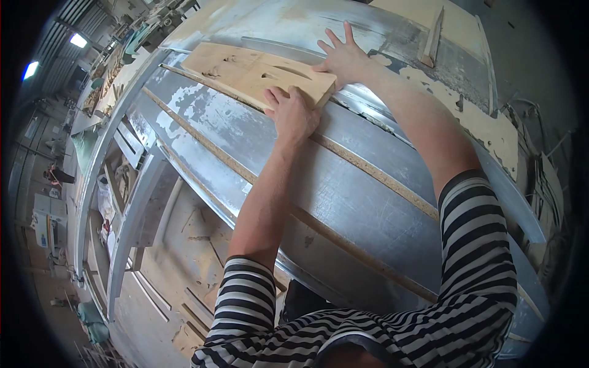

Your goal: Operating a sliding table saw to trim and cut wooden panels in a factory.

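Both arms stretch out over the long grey metal machine table (368,202), its paint worn and dusted with sawdust, and both hands meet at one flat pale wooden board (257,70) with knots and a narrow slot cut through it. The board lies flat on the far part of the table, its long side running off toward the upper left. The left hand (294,113) sits at the board's near end, fingers curled over the edge and knuckles up, gripping the wood. The right hand (343,58) lies just beyond the same end, at its far corner, fingers spread wide and flat, palm pressed down against board and table. A thin strip of pale chipboard (362,168) runs the length of the table below the board, passing under the left wrist. Farther back, a small wooden stick (432,40) rests on another pale sheet (454,24) near the table's far edge. Striped black-and-white sleeves (478,245) cover the upper arms; the forearms are bare.
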A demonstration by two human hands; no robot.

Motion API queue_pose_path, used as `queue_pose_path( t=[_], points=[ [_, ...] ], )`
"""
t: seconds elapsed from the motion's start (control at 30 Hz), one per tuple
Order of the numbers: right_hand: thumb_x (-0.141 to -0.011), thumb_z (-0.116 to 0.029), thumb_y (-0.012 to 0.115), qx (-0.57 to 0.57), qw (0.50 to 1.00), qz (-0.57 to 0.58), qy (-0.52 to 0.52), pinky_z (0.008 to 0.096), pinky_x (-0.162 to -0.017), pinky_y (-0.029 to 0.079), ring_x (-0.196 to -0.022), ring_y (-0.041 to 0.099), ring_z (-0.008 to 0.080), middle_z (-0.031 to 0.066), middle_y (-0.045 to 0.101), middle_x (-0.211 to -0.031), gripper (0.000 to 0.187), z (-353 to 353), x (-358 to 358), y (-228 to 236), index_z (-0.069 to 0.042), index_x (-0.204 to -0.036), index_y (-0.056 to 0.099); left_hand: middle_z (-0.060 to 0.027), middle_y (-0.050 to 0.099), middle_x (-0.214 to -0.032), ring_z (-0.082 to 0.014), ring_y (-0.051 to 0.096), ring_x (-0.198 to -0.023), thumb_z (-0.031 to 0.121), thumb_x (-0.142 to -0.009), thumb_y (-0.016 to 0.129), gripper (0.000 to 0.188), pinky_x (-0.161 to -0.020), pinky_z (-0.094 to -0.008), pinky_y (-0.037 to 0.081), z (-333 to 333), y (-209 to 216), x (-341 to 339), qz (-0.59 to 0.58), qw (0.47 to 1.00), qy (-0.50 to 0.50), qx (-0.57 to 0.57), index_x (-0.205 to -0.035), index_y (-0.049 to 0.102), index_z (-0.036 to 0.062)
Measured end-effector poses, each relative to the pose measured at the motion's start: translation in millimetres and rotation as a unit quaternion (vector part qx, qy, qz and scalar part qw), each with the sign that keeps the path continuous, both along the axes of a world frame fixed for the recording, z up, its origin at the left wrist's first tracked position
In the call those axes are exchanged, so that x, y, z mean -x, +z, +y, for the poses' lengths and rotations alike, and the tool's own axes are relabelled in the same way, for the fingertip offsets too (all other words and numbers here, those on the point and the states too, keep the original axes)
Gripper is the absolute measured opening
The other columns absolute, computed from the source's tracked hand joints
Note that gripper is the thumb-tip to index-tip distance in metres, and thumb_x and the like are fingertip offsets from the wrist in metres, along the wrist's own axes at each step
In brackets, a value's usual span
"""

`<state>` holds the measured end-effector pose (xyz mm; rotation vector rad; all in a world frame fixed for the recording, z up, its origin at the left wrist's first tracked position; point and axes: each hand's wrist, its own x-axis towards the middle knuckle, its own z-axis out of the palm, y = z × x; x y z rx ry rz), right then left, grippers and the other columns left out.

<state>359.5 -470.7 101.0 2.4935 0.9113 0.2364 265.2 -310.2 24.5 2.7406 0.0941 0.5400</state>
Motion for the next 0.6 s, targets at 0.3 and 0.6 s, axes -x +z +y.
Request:
queue_pose_path(
  t=[0.3,0.6],
  points=[
    [-0.063,-0.047,0.084,-0.025,0.999,0.038,-0.015,0.0767,-0.110,-0.001,-0.148,0.022,0.0396,0.0119,0.041,-0.153,0.080,27.5,-20.5,0.5,-0.049,-0.137,0.052,-0.0372,0.035,-0.140,-0.0554,0.025,-0.138,0.035,-0.072,0.078,0.073,-0.101,-0.0693,0.033,25.5,1.2,-16.7,0.020,1.000,0.006,-0.004,-0.127,0.050,-0.0047],
    [-0.067,-0.040,0.084,-0.021,0.998,0.055,-0.005,0.0773,-0.110,0.005,-0.142,0.033,0.0408,0.0093,0.056,-0.137,0.079,56.5,-49.6,-1.2,-0.046,-0.138,0.052,-0.0328,0.042,-0.132,-0.0489,0.035,-0.130,0.041,-0.074,0.077,0.071,-0.096,-0.0607,0.039,52.6,-3.0,-38.0,0.000,1.000,0.007,-0.027,-0.123,0.053,-0.0036]
  ],
)
